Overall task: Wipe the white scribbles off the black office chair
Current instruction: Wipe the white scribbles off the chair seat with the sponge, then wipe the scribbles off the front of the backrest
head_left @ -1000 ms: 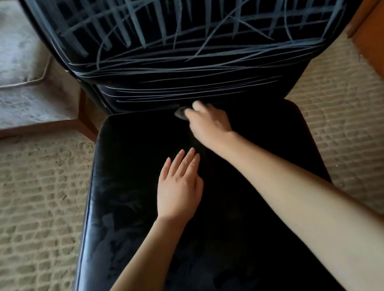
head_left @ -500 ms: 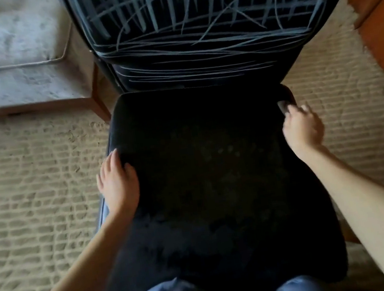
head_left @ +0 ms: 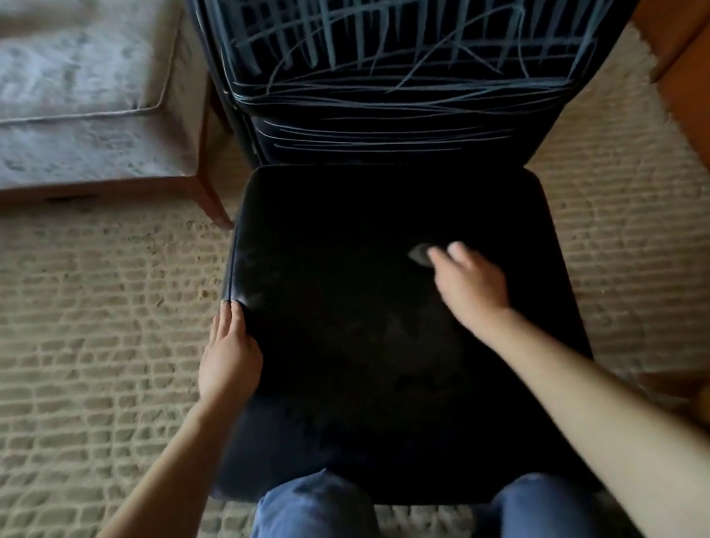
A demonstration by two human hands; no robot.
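Now the right hand point(head_left: 469, 287) pinches a grey wipe point(head_left: 419, 255) on the chair point(head_left: 338, 230) seat, left hand point(head_left: 228, 350) flat on its edge — scribbles point(head_left: 327, 21) cover the backrest point(head_left: 394, 138), so the wipe likely goes up next.

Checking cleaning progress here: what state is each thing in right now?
Seat: black, no scribbles visible.
Backrest: covered in white scribbles.
Cloth: pressed on the seat, mostly hidden under fingers.
Right hand: pinches the cloth.
Left hand: fingers straight, rests on the seat's left edge.
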